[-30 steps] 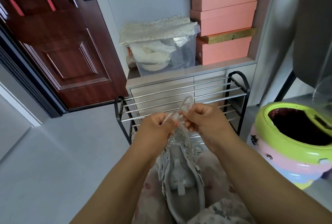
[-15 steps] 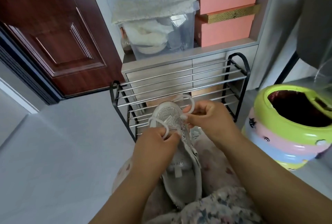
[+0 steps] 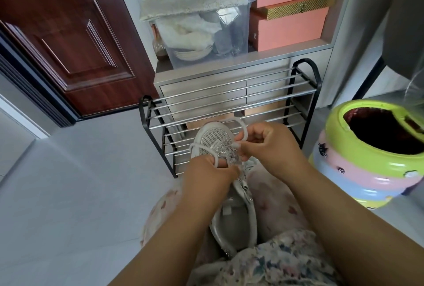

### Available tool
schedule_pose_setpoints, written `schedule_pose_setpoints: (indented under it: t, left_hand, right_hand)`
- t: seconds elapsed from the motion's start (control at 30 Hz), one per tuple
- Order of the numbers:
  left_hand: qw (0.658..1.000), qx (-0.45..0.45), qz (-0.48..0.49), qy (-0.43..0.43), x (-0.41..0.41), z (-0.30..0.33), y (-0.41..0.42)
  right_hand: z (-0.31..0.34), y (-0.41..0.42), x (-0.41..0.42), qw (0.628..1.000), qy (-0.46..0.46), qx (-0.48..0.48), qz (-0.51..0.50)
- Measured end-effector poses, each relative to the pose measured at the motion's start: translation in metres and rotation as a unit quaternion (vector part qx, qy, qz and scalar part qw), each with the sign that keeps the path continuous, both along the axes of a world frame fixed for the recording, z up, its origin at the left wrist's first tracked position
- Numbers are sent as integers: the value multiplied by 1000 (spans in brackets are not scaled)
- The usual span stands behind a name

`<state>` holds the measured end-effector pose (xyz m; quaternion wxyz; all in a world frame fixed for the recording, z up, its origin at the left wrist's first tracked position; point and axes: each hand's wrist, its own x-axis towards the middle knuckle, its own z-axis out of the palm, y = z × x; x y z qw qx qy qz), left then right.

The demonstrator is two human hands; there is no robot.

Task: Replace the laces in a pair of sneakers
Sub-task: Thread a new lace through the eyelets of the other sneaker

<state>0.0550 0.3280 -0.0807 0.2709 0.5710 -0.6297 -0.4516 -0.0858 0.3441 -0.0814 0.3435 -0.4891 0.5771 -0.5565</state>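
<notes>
Sneaker [image 3: 220,145] lies on the lap, toe toward the shoe rack [image 3: 229,93]. Since a second ago the hands have parted: left hand [image 3: 206,174] and right hand [image 3: 268,145] each pinch a loop of lace [image 3: 241,125]. Judged: bow being tied; lacing near complete.

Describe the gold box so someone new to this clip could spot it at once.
Find the grey cabinet behind the metal shoe rack. On its top, right of the clear plastic bin, stands a stack of pink boxes. The gold box is the thin, mesh-patterned one sandwiched between them, the only metallic one there.
</notes>
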Motion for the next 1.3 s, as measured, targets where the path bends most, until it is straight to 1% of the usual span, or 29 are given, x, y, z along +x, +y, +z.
schedule_pose_setpoints:
  t: [0.07, 0.1, 0.2, 0.3, 0.4, 0.53, 0.67, 0.8, 0.87, 0.93, 1.03, 1.13, 1.2, 1.3]
  left_hand:
    - [994, 58, 21, 92, -1, 0, 3]
    - [989, 74, 23, 123, -1, 2, 6]
    - [982, 81, 35, 165, -2, 5, 10]
    - [981, 78, 51, 169, -3, 5, 11]
    - [981, 72, 50, 172, -3, 4, 12]
    - [989, 35, 46, 137, -2, 3, 13]
    - [994, -4, 36, 100, -1, -2, 13]
    - [997, -25, 8, 68, -2, -4, 13]
    - [997, -25, 8, 67, -1, -5, 12]
    - [997, -19, 0, 69, -1, -4, 12]
    - [995, 20, 6, 96, 0, 1, 11]
    - [979, 120, 42, 161, 2, 11, 10]
    - [969, 161, 40, 181, 2, 18, 10]
    - [967, 164, 38, 191, 1, 23, 6]
  right_hand:
    - [1, 0, 1, 998, 59, 15, 0]
    - [1, 0, 0, 995, 92, 25, 1]
    - [2, 0, 0, 982, 186, 43, 7]
    - [3, -1, 0, 957, 288, 47, -2]
    - [5, 0, 1, 936, 349, 40, -1]
    - [10, -2, 4, 913, 406, 39, 10]
    - [14, -5, 6, 895, 444, 41, 24]
    - [13, -5, 14, 887, 456, 48, 52]
    - [7, -7, 14, 904, 423, 53, 36]
    - [-1, -7, 13, 932, 358, 59, 2]
    - [-9, -7, 12, 953, 294, 69, -22]
    - [-8, -6, 11, 962, 261, 79, -16]
    - [-2, -2, 11, 968, 230, 97, 10]
    - [4, 4, 16, 960, 230, 144, 70]
